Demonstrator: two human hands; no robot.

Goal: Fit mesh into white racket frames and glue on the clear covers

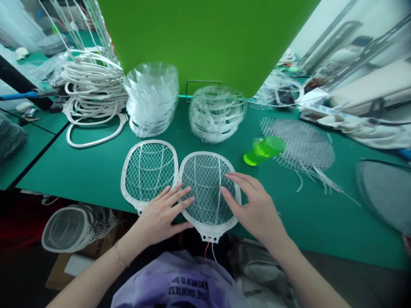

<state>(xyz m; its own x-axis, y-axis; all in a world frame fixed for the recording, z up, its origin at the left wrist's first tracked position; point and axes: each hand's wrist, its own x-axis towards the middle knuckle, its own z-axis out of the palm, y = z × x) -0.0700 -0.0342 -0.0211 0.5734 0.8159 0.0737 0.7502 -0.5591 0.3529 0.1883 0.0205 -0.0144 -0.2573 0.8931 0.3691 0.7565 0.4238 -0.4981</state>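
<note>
Two white oval racket frames with wire mesh lie flat on the green mat, side by side. My left hand rests with spread fingers on the mesh of the right-hand frame, and its heel lies near the lower edge of the left-hand frame. My right hand lies over the other side of that same frame, fingertips on its rim and mesh. Two red and white wires hang from the frame's bottom tab. A bright green plastic cup lies on its side beyond my right hand.
Behind the frames stand a pile of white oval frames and two stacks of clear plastic shells. A loose mesh sheet lies to the right. A green board hangs above. More mesh frames sit below the table's left edge.
</note>
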